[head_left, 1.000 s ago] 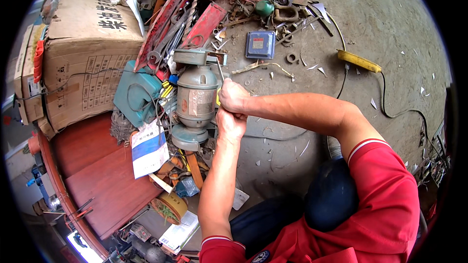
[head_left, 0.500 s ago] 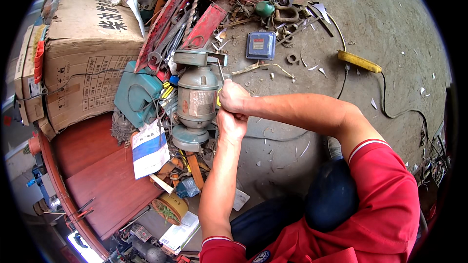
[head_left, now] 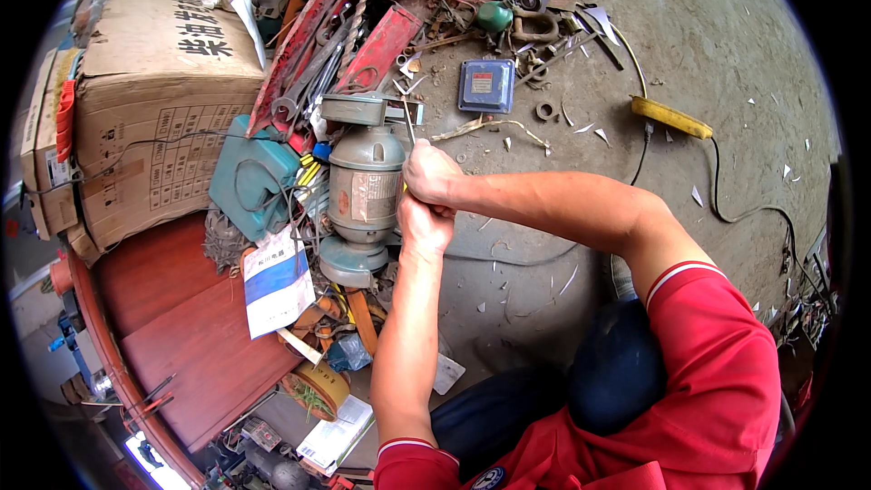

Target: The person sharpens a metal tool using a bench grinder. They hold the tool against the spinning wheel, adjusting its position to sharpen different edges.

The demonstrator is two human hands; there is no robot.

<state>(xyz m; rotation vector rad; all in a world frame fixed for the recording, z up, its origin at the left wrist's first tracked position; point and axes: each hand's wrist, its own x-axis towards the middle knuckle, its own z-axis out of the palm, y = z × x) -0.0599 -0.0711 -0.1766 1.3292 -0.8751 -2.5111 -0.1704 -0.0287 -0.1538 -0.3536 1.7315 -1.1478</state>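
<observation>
Both hands beside the grey bench grinder (head_left: 363,195): right hand (head_left: 434,174) clenched on a thin metal rod (head_left: 407,120), left hand (head_left: 425,225) gripping beneath, steadying it.

Person in a red short-sleeved shirt and dark blue trousers

Both forearms are bare, and so are the left hand (head_left: 425,225) and right hand (head_left: 432,173). The red sleeves end above the elbows, each edged with a thin white stripe at the cuff. A round dark badge sits on the shirt near the lower edge.
</observation>
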